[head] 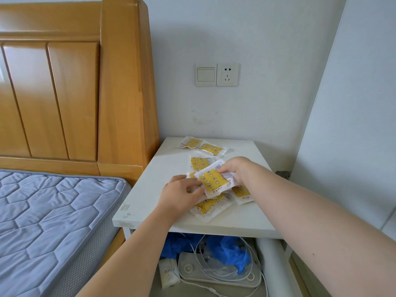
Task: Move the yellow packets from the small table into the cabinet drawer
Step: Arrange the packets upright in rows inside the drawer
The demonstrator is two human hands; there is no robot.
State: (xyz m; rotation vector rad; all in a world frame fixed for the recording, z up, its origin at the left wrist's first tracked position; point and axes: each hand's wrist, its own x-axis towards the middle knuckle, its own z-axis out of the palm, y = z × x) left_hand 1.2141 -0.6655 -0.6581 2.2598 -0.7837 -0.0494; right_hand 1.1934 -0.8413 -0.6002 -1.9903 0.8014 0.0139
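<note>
Head view: gathering step. Left grip (182,195) and right grip (232,169) each pinch an edge of the top packet (213,181), over the pile (209,207) on the surface (246,215); more packets (211,148) lie behind. Next, likely: collect the rest; drawer unseen.

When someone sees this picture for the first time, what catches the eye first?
The left hand and the right hand hold one yellow packet over a loose pile of similar packets on the small white table. To the left, a wooden headboard stands behind a blue quilted mattress.
</note>
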